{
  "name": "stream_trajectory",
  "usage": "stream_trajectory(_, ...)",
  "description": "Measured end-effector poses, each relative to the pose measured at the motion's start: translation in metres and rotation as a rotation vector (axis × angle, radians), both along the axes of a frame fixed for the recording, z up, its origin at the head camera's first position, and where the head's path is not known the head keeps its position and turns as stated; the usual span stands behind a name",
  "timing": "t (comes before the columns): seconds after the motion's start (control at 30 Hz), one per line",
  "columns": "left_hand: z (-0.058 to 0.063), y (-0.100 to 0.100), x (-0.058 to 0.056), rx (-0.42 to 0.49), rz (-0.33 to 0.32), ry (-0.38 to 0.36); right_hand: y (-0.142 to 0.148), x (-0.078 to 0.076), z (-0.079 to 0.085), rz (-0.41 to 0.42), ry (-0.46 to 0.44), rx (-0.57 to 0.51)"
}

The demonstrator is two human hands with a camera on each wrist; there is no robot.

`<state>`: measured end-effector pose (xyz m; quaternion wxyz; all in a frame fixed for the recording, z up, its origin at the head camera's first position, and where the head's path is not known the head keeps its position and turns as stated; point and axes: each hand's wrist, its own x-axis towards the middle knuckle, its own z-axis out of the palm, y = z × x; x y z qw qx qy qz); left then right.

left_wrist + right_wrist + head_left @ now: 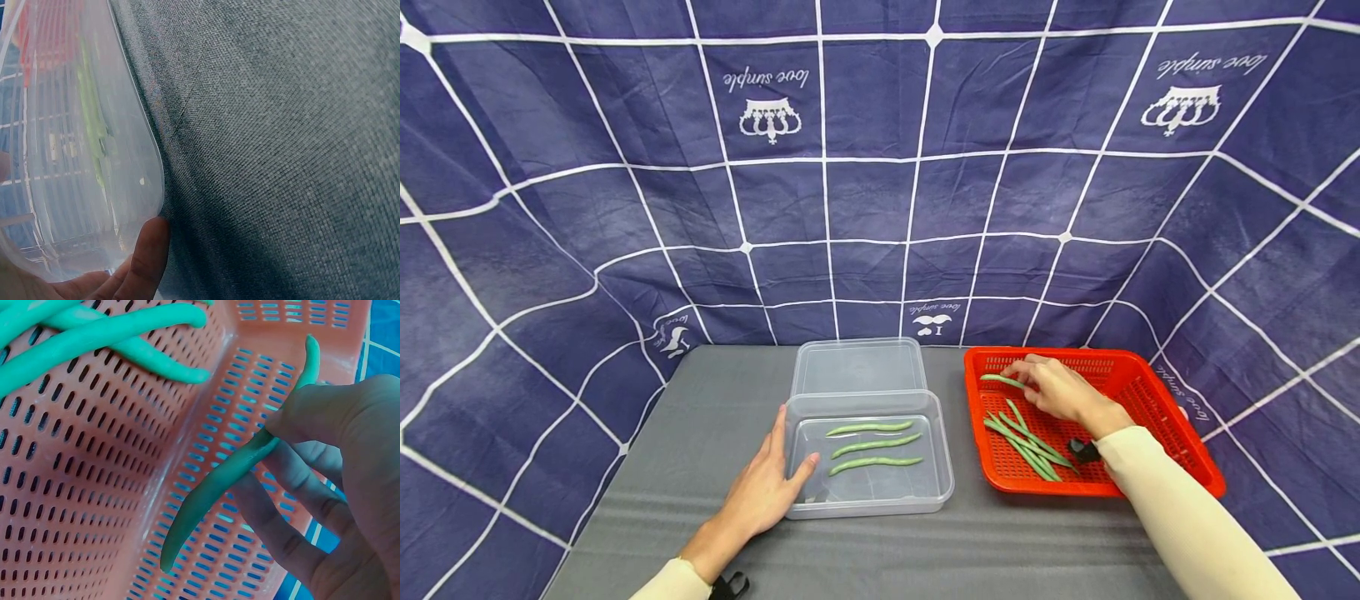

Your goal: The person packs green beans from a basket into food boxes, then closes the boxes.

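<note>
Right hand pinched a likely light, snappable bean sensibly mid-length; left hand, spread, touched the left edge of the container.

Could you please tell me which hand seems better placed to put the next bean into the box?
Probably the right hand: it pinches a bean at the basket. The left hand holds no bean, and touches the box.
</note>
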<state>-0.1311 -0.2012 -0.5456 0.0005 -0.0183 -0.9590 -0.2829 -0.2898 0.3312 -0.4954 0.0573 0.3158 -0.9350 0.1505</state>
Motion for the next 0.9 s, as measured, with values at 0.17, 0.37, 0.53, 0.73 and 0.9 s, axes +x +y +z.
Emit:
stream_trajectory(0.17, 0.0, -0.001, 0.001, 0.001, 0.005, -0.008, -0.003, 0.003, 0.004, -0.007, 0.01, -0.008)
stream_trajectory(0.37, 0.001, -0.001, 0.001, -0.001, 0.003, -0.011, -0.005, 0.006, 0.009, -0.012, 0.026, -0.028)
stream_trajectory(0.53, 0.002, -0.001, 0.0, -0.007, 0.006, -0.011, -0.009, 0.011, 0.016, -0.009, 0.041, -0.036)
stream_trajectory(0.73, 0.001, -0.001, 0.0, -0.011, 0.006, -0.022, -0.019, 0.017, 0.026, -0.015, 0.065, -0.039)
stream_trajectory(0.9, 0.001, -0.001, 0.0, -0.01, 0.002, -0.02, -0.03, 0.021, 0.032, -0.008, 0.092, -0.032)
